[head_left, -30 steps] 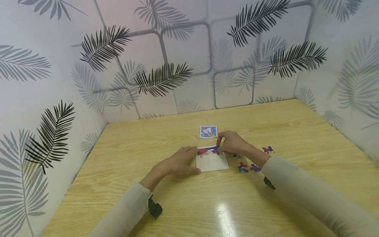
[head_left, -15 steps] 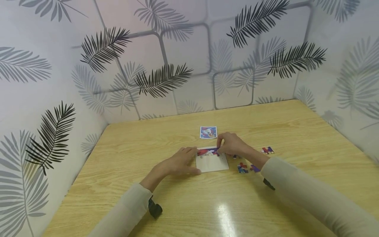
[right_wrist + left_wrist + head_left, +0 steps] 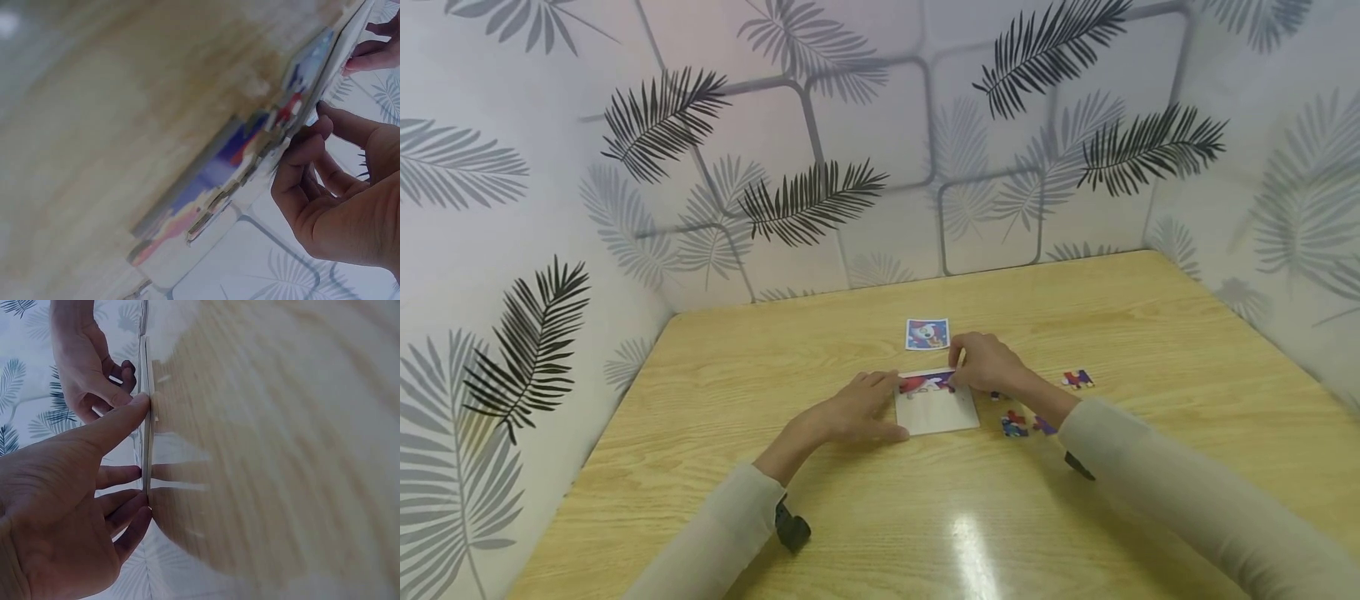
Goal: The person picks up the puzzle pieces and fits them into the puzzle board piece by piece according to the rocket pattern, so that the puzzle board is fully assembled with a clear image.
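A white puzzle board [image 3: 937, 415] lies near the middle of the table, with a strip of joined red, white and purple pieces [image 3: 917, 383] along its far edge. My left hand [image 3: 859, 408] rests at the board's left side, the thumb touching its near corner and the fairly straight fingers reaching the far one. At the far right corner, the curled fingers and thumb of my right hand [image 3: 988, 364] pinch a purple puzzle piece [image 3: 952, 379], mostly hidden by the fingertips. In the right wrist view that hand [image 3: 340, 194] bends over the board's edge.
Loose puzzle pieces [image 3: 1015, 424] lie right of the board, partly under the right forearm; another piece [image 3: 1078, 379] is farther right. A small picture card [image 3: 927, 333] lies beyond the board. Leaf-patterned walls [image 3: 880, 217] border the wooden table [image 3: 850, 533].
Both hands stay in almost the same place, the right fingertips still at the board's far right corner. The board and the loose pieces show no clear movement.
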A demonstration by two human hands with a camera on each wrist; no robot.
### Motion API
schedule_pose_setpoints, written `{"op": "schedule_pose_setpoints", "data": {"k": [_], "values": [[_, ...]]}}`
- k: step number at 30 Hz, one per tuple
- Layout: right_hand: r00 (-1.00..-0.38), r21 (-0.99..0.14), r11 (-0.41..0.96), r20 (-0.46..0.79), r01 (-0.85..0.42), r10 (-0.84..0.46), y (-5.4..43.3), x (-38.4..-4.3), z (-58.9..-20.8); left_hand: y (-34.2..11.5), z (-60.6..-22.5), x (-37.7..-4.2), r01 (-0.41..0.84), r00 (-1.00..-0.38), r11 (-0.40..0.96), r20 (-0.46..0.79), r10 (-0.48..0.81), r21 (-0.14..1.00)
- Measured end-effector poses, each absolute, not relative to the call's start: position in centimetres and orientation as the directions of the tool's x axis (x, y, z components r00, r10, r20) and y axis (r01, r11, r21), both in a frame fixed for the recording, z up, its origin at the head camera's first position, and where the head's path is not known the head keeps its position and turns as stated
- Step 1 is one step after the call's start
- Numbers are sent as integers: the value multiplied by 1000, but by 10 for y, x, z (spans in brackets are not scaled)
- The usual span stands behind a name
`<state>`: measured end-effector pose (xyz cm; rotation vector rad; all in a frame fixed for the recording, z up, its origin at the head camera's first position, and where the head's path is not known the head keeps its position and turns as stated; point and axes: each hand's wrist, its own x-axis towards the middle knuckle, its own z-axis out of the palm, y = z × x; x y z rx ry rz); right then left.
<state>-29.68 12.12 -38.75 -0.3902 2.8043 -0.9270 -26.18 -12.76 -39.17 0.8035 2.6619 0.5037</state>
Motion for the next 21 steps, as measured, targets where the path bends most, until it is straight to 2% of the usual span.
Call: {"op": "schedule_pose_setpoints", "data": {"k": [10, 21], "values": [[-959, -559, 804, -52, -202, -277, 120, -298, -388, -129, -391, -260, 457, -795, 780, -197, 574, 427], [-942, -699, 683, -42, -210, -332, 140, -301, -381, -127, -391, -262, 454, -795, 786, -206, 570, 419]]}}
